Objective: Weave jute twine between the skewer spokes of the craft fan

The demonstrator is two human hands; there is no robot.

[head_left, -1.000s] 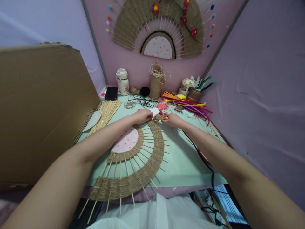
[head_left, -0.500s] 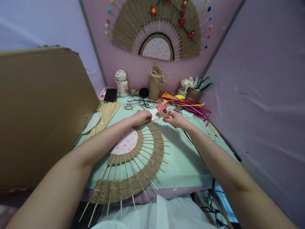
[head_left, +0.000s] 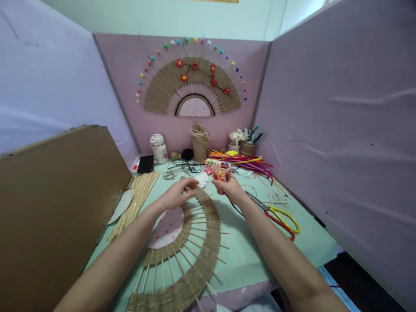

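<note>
A woven fan (head_left: 212,221) of tan cord on thin sticks lies on the table, its arc toward the right and front. Its inner half-disc (head_left: 169,227) is pink-white with red dots. My left hand (head_left: 178,193) is over the fan's far end, thumb and fingers parted beside the woven band. In my right hand (head_left: 229,186) is a glue gun with a colourful flower pattern (head_left: 219,170), its nozzle side toward the left, with a black cord trailing below my wrist. A small white disc (head_left: 202,179) lies between my hands.
Scissors (head_left: 269,212) with yellow and red handles lie right of my forearm. Sticks (head_left: 139,199) and a cardboard sheet (head_left: 61,208) are at left. Behind are a bottle (head_left: 159,149), twine spool (head_left: 199,145) and pipe cleaners (head_left: 242,159). A finished fan (head_left: 162,89) hangs on the wall.
My view has tilted up, bringing the whole wall fan into sight. My left fingers have loosened from a closed pinch. The glue gun, now plainer to see, stays in my right hand.
</note>
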